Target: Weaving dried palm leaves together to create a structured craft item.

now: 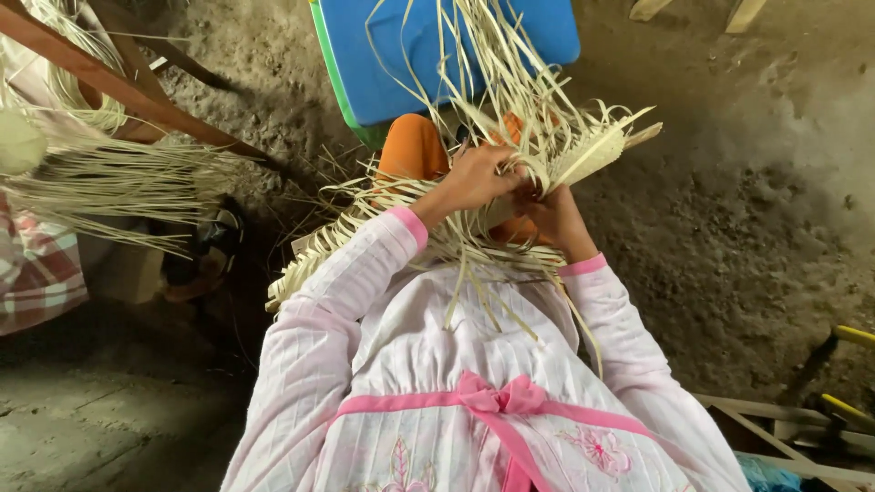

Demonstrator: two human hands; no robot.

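A long band of woven pale straw (588,159) lies across my lap, running from lower left to upper right. Loose straw strips (497,73) fan upward from it. My left hand (478,176) pinches strips at the band's middle. My right hand (551,214) grips the band just beneath, fingers curled around the weave. Both arms wear pink-and-white striped sleeves. My orange-clad knees (412,146) show under the straw.
A blue plastic stool (387,55) with a green edge stands ahead on the dirt floor. At left are a brown wooden frame (118,87), bundles of loose straw (100,182) and another person's checked cloth (36,273). Wooden slats and yellow-handled tools (843,405) lie at lower right.
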